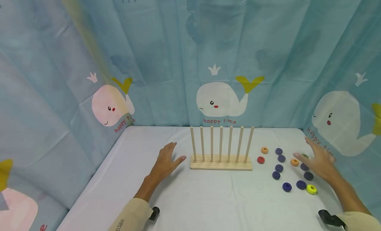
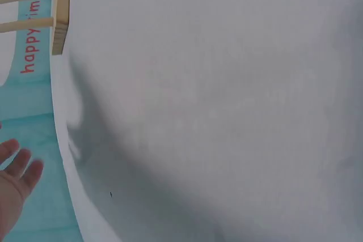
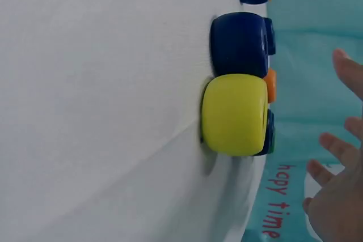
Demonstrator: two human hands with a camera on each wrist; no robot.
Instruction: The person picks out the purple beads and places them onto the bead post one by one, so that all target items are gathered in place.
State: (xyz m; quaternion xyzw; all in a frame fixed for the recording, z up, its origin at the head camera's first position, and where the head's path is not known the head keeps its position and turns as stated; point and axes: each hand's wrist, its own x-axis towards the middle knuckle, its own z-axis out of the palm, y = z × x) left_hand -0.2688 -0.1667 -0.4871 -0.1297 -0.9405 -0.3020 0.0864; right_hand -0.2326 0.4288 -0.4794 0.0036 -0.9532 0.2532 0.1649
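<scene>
A wooden rack [image 1: 221, 165] with several upright pegs stands at the middle of the table, its pegs bare. To its left my left hand [image 1: 165, 161] hovers with fingers extended and thumb toward the rack, holding nothing. Over the scattered beads on the right, my right hand [image 1: 320, 161] is held with spread fingers, also holding nothing. Those beads include a yellow bead [image 1: 311, 189], a red bead [image 1: 260, 160], an orange bead [image 1: 264, 150] and several dark blue ones. A green bead [image 1: 305, 156] is partly hidden by the right hand. In the right wrist view, a blue bead [image 3: 238, 43] sits beside the yellow one.
A white cloth [image 1: 226, 204] covers the table. Blue curtains [image 1: 160, 59] with whale prints hang behind it and along both sides. Black straps [image 1: 154, 213] show at the sleeves.
</scene>
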